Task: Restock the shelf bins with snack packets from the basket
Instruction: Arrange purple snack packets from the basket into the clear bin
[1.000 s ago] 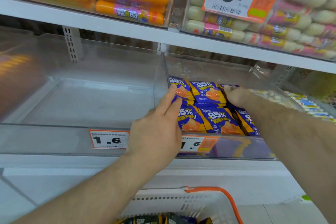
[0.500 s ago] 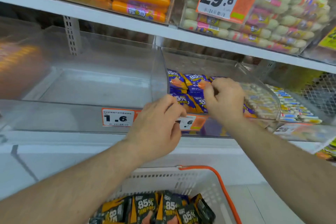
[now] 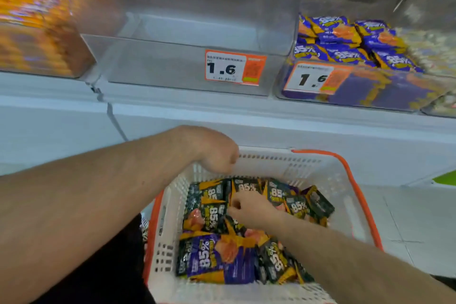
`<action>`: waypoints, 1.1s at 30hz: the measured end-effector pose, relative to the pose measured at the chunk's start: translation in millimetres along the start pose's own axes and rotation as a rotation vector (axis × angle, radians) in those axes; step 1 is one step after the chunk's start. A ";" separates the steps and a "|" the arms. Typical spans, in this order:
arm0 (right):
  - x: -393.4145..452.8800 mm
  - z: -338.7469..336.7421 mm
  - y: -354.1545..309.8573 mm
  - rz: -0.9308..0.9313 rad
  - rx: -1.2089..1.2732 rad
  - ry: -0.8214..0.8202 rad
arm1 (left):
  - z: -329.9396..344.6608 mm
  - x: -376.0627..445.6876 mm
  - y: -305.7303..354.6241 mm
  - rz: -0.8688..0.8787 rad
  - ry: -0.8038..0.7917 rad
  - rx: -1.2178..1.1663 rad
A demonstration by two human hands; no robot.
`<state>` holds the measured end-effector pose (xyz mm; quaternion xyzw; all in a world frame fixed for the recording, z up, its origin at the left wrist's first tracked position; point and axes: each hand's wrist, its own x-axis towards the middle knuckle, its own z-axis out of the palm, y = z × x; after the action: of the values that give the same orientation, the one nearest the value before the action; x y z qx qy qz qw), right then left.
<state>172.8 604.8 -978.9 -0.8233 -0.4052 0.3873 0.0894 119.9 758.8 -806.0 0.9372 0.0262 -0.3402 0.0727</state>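
Observation:
A white basket (image 3: pixel 276 159) with an orange handle (image 3: pixel 360 195) stands below the shelf and holds several dark "85%" snack packets (image 3: pixel 209 215) and a purple one (image 3: pixel 219 260). My right hand (image 3: pixel 249 207) is down inside the basket on the dark packets with its fingers curled; whether it holds one is unclear. My left hand (image 3: pixel 214 150) hangs over the basket's far left rim, loosely curled and holding nothing. Straight above is a transparent shelf bin (image 3: pixel 172 69) with nothing in it. The bin to its right (image 3: pixel 308 96) holds blue "85%" packets (image 3: pixel 345 39).
Orange-and-white 1.6 price tags sit on the middle bin (image 3: pixel 234 68) and the right bin (image 3: pixel 313 79). A blurred bin of orange packets (image 3: pixel 37 32) is at the left. A white shelf ledge (image 3: pixel 222 116) runs between bins and basket. Pale floor tiles (image 3: pixel 414 217) lie to the right.
Both hands came down from the blue-packet bin. My right hand dropped into the basket, my left stopped above its rim. The view tilted down, so the upper shelves left the frame.

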 end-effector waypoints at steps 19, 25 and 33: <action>-15.7 -10.0 10.5 0.087 0.080 -0.112 | 0.5 10.6 -0.5 0.021 -0.003 -0.030; -54.7 -107.5 27.1 0.070 0.457 0.167 | -1.7 10.0 -2.5 -0.093 0.069 -0.224; -111.7 -176.2 8.5 -0.091 0.669 0.525 | -18.4 14.7 8.9 0.045 0.351 -1.249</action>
<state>261.4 546.3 -799.2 -0.8008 -0.2567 0.2703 0.4688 143.8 752.8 -800.5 0.7605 0.2110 -0.1009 0.6058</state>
